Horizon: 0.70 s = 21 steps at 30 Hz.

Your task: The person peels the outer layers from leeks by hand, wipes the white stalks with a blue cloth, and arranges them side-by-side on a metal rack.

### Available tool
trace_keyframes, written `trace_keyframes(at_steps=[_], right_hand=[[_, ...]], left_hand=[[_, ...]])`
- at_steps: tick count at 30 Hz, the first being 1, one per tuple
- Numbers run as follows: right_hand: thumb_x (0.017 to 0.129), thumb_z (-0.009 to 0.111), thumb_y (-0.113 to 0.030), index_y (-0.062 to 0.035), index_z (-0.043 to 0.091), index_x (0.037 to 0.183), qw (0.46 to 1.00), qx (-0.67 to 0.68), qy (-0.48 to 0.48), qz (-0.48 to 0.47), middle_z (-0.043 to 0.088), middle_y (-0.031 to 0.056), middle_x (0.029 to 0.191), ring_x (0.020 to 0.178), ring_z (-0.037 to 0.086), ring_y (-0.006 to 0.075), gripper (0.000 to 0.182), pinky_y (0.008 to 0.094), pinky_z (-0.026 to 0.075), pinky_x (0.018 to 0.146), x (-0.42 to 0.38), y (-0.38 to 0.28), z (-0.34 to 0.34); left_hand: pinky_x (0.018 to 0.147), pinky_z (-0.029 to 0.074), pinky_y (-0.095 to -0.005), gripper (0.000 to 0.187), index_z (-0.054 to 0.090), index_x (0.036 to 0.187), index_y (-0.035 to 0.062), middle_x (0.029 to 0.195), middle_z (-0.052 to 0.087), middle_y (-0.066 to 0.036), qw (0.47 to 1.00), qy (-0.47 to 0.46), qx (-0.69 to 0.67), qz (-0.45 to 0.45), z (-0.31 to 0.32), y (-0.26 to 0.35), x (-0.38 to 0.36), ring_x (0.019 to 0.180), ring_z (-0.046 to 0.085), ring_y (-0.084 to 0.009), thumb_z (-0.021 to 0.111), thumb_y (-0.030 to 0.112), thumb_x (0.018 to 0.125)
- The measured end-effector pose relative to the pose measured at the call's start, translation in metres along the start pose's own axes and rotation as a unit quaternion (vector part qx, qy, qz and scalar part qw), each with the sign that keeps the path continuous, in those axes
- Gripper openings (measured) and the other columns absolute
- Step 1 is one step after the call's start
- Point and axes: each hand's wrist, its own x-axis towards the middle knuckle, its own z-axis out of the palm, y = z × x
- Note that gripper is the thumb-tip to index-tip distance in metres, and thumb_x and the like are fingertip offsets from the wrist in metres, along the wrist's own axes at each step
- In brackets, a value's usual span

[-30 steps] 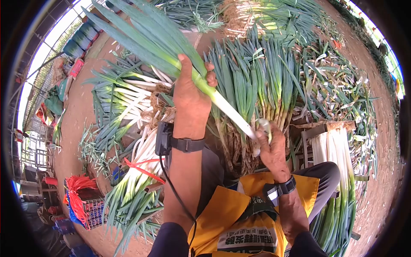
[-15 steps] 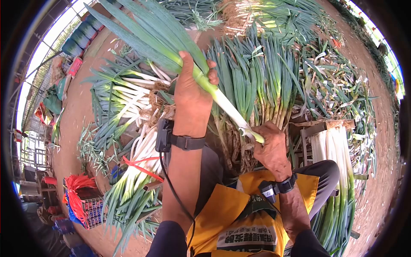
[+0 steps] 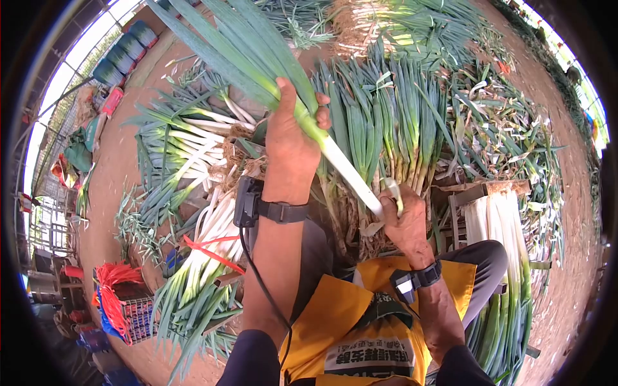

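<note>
My left hand (image 3: 291, 138) is closed around a large green onion (image 3: 344, 166) at the point where its white stalk turns into broad green leaves. The leaves fan out toward the upper left. At the lower end of the stalk my right hand (image 3: 405, 222) is closed, its fingers pinching there. A loose pale strip of outer skin (image 3: 394, 195) curls up beside its thumb. The root tip is hidden by the right hand. Just beyond both hands stands a bunch of untrimmed green onions (image 3: 386, 122) with brown, dry lower parts.
Piles of white-stalked green onions (image 3: 193, 148) lie to the left, some tied with a red strip (image 3: 215, 254). A rack (image 3: 483, 193) on the right bears long stalks. Stripped leaves (image 3: 508, 128) litter the ground behind it. Red ties (image 3: 119, 276) hang over a crate (image 3: 140, 315).
A strip of outer skin at the stalk's lower end has come loose and now curls up by my right hand. The green onion and left hand have shifted slightly right.
</note>
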Motion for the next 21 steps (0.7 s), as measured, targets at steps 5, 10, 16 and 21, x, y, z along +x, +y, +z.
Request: trace_keyframes(at_steps=[5,10,16,21], right_hand=[[0.083,0.073,-0.008,0.0028,0.072,0.098,0.998,0.065,0.005,0.015,0.063,0.0164,0.078,0.072,0.062,0.0315,0.018,0.039,0.05,0.07,0.002,-0.016,-0.009],[0.08,0.072,-0.003,0.0017,0.073,0.093,0.999,0.044,0.007,0.014,0.065,0.0173,0.081,0.074,0.065,0.0336,0.014,0.0388,0.051,0.069,0.005,-0.021,-0.008],[0.075,0.067,0.003,0.0011,0.072,0.092,0.998,-0.051,0.01,-0.044,0.067,0.0185,0.085,0.077,0.067,0.0381,0.017,0.0398,0.053,0.068,0.003,-0.031,-0.005],[0.073,0.063,0.004,-0.0012,0.067,0.095,0.992,-0.107,0.02,-0.062,0.065,0.019,0.089,0.078,0.066,0.0396,0.024,0.0433,0.053,0.07,-0.003,-0.021,0.009]], left_hand=[[0.063,0.042,-0.0297,0.043,0.057,0.104,0.0066,0.086,0.058,-0.011,1.0,-0.01,-0.008,-0.014,0.002,-0.001,0.0,0.07,0.051,-0.0201,0.066,0.047,0.094],[0.063,0.041,-0.0298,0.042,0.057,0.105,0.0071,0.086,0.058,-0.012,1.0,-0.001,-0.007,-0.017,0.004,-0.003,-0.001,0.07,0.051,-0.0207,0.067,0.047,0.093],[0.063,0.042,-0.0302,0.043,0.058,0.106,0.0078,0.086,0.06,-0.013,1.0,-0.005,-0.025,-0.01,0.004,-0.009,-0.001,0.068,0.051,-0.0213,0.066,0.048,0.093],[0.062,0.042,-0.0297,0.045,0.057,0.109,0.009,0.085,0.061,-0.012,1.0,0.006,-0.013,-0.01,0.006,-0.018,-0.004,0.067,0.052,-0.0202,0.064,0.051,0.093]])
